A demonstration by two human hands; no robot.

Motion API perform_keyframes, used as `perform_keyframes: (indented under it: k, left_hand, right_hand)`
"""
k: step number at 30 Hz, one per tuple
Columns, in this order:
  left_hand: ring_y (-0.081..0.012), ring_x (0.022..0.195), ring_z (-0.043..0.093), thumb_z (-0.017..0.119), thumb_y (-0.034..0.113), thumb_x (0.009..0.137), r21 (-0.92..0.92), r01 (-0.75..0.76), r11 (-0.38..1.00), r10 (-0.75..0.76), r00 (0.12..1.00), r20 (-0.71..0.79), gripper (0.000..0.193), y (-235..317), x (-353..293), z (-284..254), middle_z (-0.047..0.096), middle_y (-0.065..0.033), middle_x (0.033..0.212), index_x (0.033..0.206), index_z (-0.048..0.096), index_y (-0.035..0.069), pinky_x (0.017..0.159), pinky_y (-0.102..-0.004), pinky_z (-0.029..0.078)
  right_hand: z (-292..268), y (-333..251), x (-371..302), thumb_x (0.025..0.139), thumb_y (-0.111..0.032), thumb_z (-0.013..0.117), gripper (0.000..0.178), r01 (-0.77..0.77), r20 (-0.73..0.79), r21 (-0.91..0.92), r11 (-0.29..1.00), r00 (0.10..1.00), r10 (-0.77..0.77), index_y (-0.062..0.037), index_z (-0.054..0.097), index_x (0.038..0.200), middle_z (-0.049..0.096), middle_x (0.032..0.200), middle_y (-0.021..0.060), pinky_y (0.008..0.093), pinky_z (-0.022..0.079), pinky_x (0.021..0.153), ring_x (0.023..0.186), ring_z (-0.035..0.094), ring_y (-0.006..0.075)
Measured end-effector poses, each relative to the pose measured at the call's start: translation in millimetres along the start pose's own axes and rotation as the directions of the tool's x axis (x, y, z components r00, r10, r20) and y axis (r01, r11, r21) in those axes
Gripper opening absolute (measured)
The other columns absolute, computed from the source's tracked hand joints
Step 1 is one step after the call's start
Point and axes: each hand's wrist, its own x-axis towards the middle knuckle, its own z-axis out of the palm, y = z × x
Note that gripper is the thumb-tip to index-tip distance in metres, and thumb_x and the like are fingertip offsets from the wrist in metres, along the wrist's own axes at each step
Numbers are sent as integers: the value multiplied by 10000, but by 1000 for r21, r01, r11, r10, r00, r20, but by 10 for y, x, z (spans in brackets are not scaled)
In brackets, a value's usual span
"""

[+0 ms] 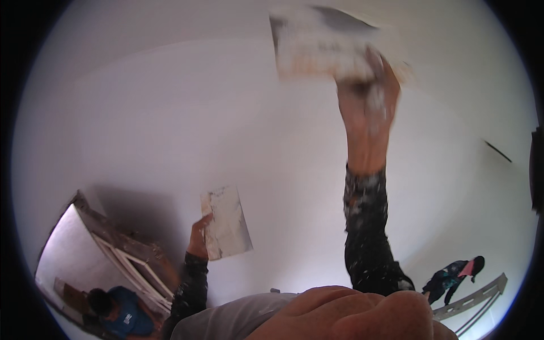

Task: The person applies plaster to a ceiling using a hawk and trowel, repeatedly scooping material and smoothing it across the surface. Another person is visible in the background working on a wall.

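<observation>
Raised high, my right hand [371, 102] is closed on a wide plastering trowel [317, 56]. Its broad blade is smeared white and brownish, is blurred by motion, and lies at or close to the white plastered surface [272, 136]; I cannot tell whether it touches. Lower and to the left, my left hand [197, 241] grips the left edge of a flat rectangular plate [228, 226], which has plaster stains and a darker right corner. The thumb rests on the plate's face, and the other fingers are hidden behind it. Both dark sleeves are speckled with white.
A person in a blue shirt [127, 311] is at the lower left, beside a brown-edged opening with a white frame [139, 266]. At the lower right, a person in dark clothes [447, 283] is near a grey slotted beam [476, 296]. A dark slit [498, 151] marks the surface.
</observation>
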Motion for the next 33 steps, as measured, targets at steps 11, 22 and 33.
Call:
perform_keyframes:
  k: [11, 22, 33]
  left_hand:
    - [-199, 1054, 634, 617, 263, 926, 168, -180, 969, 101, 912, 398, 390, 1098, 2436, 928, 660, -76, 1150, 1222, 608, 11, 952, -338, 502]
    - [-171, 1102, 595, 632, 265, 926, 182, -141, 973, 15, 828, 561, 387, 1453, 3291, 1708, 645, -67, 1179, 1212, 612, 6, 989, -312, 459]
    - [-152, 1089, 588, 661, 303, 904, 448, -638, 626, 228, 699, 677, 447, 1622, 3198, 1717, 645, -66, 1175, 1226, 611, -2, 988, -282, 426]
  right_hand:
    - [144, -1480, 123, 866, -43, 600, 621, 421, 826, -559, -715, 355, -437, 73, 356, 1425, 471, 1408, 238, 517, 293, 1106, 1309, 444, 381]
    - [-325, -1043, 793, 746, 71, 480, 720, 395, 825, -315, -863, 563, -44, 83, 310, 1446, 334, 1511, 249, 635, 85, 1152, 1446, 246, 390]
    - [633, -1897, 688, 908, -246, 647, 184, 149, 962, -244, -958, 159, -221, -108, 669, 1028, 473, 1353, 259, 427, 494, 935, 1197, 533, 379]
